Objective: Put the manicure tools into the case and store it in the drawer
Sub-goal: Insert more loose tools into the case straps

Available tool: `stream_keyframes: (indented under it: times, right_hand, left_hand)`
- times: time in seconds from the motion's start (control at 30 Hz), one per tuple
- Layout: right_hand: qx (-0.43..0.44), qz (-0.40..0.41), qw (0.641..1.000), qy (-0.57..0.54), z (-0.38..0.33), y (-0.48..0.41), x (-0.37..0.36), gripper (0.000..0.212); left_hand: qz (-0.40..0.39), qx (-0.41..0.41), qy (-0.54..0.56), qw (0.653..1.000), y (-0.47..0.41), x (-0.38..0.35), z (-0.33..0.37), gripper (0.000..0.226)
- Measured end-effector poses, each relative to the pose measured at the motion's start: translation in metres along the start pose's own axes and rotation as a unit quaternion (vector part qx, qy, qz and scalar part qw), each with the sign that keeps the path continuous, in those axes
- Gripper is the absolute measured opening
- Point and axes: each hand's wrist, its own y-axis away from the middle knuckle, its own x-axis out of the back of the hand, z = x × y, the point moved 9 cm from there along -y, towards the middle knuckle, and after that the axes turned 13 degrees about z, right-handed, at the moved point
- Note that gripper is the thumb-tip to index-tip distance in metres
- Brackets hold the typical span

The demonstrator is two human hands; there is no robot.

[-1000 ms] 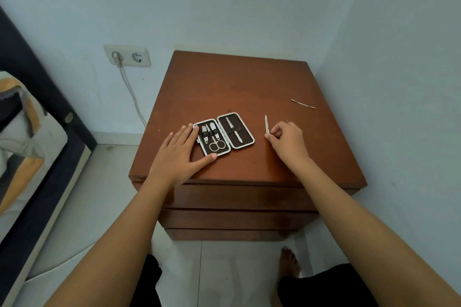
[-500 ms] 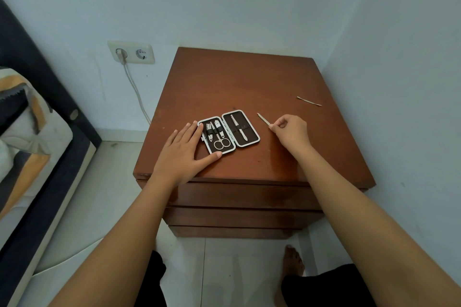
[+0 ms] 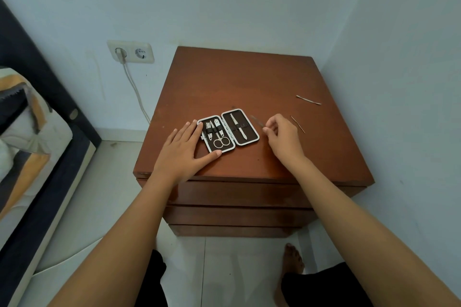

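An open manicure case [image 3: 252, 129] with a white rim lies on the brown nightstand [image 3: 249, 82]. Scissors [image 3: 220, 141] and clippers sit strapped in its left half, one slim tool in its right half. My left hand [image 3: 185, 151] lies flat on the top, fingertips and thumb touching the case's left side. My right hand [image 3: 283, 138] pinches a thin metal tool [image 3: 257, 121], blurred, just right of the case. Two more slim tools lie loose: one [image 3: 308, 99] at the far right, another [image 3: 298, 124] beside my right hand.
The nightstand has closed drawer fronts [image 3: 237, 194] below its top. Walls stand close behind and to the right. A wall socket [image 3: 131, 52] with a plugged cable is at the left, and a bed [image 3: 30, 132] lies further left. My bare foot [image 3: 293, 260] rests on the tiled floor.
My right hand has carried the thin tool leftward, from upright beside the case to slanted at its right edge. My left hand has stayed on the case.
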Motion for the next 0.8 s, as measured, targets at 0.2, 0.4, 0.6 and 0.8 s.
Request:
stream_keyframes:
  times: [0.2,0.4,0.6,0.8]
  right_hand:
    - [0.051,-0.032,0.995,-0.074,-0.028,0.038,-0.012,0.016]
    - [0.043,-0.014,0.997,-0.058,-0.034,0.047,-0.011,0.018]
    - [0.056,-0.003,0.998,-0.036,-0.034,0.048,-0.011,0.018]
    - [0.062,-0.027,0.998,0.012,-0.036,0.047,-0.014,0.022]
  left_hand:
    - [0.0,0.002,0.001,1.0,0.0,0.001,0.0,0.098]
    - [-0.002,0.003,-0.001,1.0,0.0,0.001,0.001,0.1]
    - [0.0,0.004,0.0,1.0,0.0,0.001,0.0,0.1]
    - [0.0,0.004,0.0,1.0,0.0,0.0,0.0,0.101]
